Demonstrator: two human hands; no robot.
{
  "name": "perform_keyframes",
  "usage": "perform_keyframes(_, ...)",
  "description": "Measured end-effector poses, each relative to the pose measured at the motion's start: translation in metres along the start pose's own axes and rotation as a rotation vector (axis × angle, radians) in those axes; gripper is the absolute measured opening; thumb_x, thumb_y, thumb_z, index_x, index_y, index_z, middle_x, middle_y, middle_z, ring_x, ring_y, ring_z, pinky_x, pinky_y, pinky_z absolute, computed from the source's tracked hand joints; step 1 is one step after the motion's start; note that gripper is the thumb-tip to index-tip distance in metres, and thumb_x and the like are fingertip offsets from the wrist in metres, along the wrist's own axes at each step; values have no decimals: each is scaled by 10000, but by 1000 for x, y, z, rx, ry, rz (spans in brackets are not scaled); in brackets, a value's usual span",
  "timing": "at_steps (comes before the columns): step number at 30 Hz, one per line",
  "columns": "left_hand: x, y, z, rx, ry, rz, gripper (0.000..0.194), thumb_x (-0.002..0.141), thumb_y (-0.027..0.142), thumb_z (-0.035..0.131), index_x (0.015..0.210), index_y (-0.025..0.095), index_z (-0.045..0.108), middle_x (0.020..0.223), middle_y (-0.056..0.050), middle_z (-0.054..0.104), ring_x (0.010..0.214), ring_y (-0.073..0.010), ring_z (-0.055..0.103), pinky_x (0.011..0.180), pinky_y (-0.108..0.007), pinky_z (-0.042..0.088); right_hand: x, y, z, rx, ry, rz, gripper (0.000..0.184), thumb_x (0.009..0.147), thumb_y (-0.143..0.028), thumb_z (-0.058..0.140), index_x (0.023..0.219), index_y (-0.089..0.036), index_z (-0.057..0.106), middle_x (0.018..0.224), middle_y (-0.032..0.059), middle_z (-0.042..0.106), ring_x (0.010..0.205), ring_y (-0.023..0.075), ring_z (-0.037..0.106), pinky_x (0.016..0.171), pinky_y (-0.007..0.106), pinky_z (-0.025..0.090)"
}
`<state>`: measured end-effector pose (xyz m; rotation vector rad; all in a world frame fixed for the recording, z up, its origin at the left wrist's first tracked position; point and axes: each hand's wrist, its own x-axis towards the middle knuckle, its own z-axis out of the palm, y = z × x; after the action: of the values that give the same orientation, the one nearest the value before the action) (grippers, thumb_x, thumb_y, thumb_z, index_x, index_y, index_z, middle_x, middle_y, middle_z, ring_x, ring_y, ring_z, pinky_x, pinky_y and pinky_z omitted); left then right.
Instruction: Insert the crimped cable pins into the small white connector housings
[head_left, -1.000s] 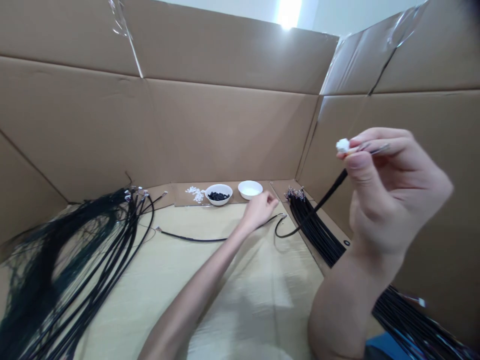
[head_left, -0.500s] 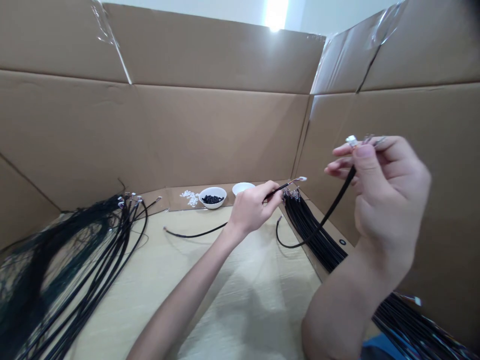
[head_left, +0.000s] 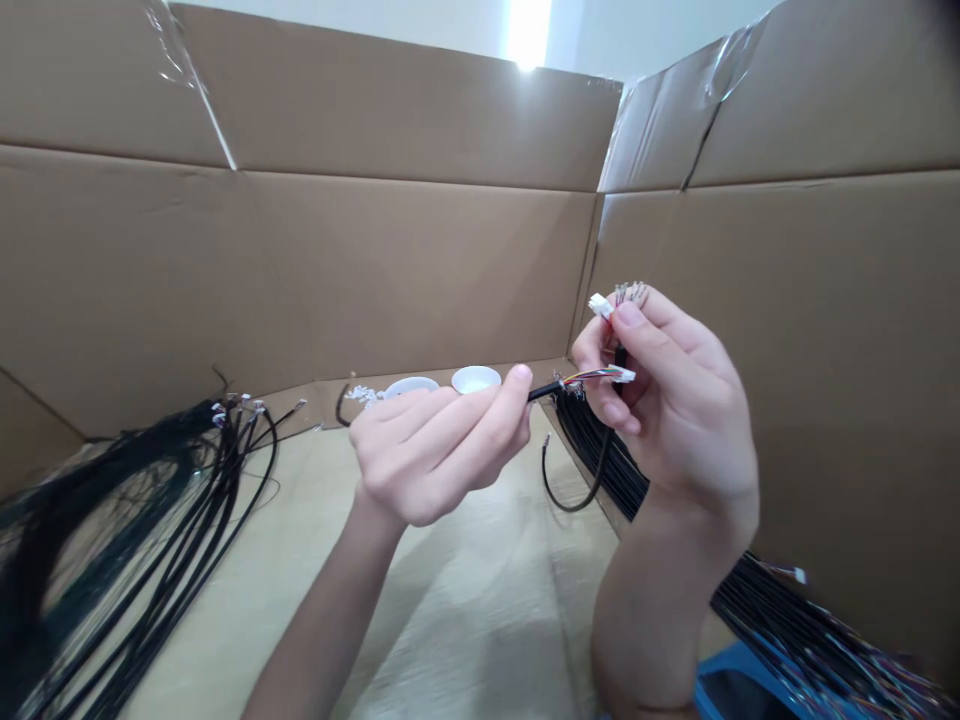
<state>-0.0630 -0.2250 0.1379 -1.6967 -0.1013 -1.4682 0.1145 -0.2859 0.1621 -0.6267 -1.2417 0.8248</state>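
My left hand [head_left: 435,450] is closed in a pinch on a black cable [head_left: 546,389] whose coloured wire ends and small white connector [head_left: 621,375] point right. My right hand [head_left: 667,400] is closed on a second black cable [head_left: 581,495] that loops down from it. A small white connector [head_left: 599,305] sits at its thumb tip, with bare wire ends just above. The left hand's cable tip reaches the right hand's fingers. Both hands are raised above the tan table surface [head_left: 480,600].
Cardboard walls [head_left: 375,270] enclose the work area. A tangled pile of black cables [head_left: 135,520] lies at the left. A straight bundle of black cables [head_left: 750,590] runs along the right wall. Two white bowls [head_left: 475,379] and loose white connectors [head_left: 364,394] sit at the back.
My left hand picked a cable off the table and lifted it toward me. My right hand came down and left, so the two cable ends now meet.
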Motion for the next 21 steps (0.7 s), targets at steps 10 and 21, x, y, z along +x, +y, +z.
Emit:
perform_keyframes(10, 3, 2, -27, -151, -115, -52, 206, 826, 33, 814, 994, 143, 767, 818, -4, 816, 495, -127, 654, 424, -321, 449, -1, 5, 9, -21, -6, -43, 222, 1059, -321, 659, 873, -205, 624, 625, -50, 511, 498, 63, 374, 428, 197, 303)
perform_keyframes(21, 7, 1, -36, -234, -229, -93, 217, 855, 53, 750, 1023, 190, 743, 905, 36, 836, 538, -104, 684, 493, -279, 529, 0, 7, 13, -4, -2, -132, 212, 1054, -307, 666, 868, -224, 605, 616, -64, 455, 498, 78, 378, 467, 233, 339)
